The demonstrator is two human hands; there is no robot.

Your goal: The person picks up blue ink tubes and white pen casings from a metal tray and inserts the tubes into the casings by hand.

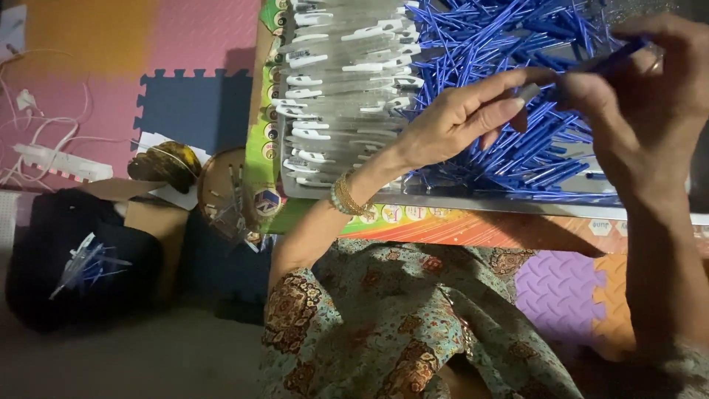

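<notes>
Blue pen (605, 65) sits between both my hands, raised above the tray (517, 201). My right hand (653, 96) is closed around its far end, thumb and fingers pinched on the barrel, which is partly hidden by my fingers. My left hand (461, 117) meets it from the other side: thumb and forefinger are pressed together on a small pale cap (529, 91) at the pen's near tip, and the remaining fingers curl loosely beneath. Whether cap and pen are joined I cannot tell.

Directly under both hands lies a heap of blue pens (509, 44), tangled at all angles and filling the tray's right part. Left of my left hand, in the same tray, clear barrels with white clips (340, 81) lie stacked in rough rows. The tray rests on a low table with a colourful printed top (413, 218), whose edge runs just below my left wrist. A band of bangles (347, 196) circles that wrist.

Below my hands, patterned cloth (413, 318) covers my lap. Well to the left of my left hand, on the floor, stands a dark bag (81, 258) holding a few finished pens. Near it is a round brown basket (221, 188). Foam floor tiles (111, 81) in pink, orange and blue lie beyond, with white cables (44, 148) across them.
</notes>
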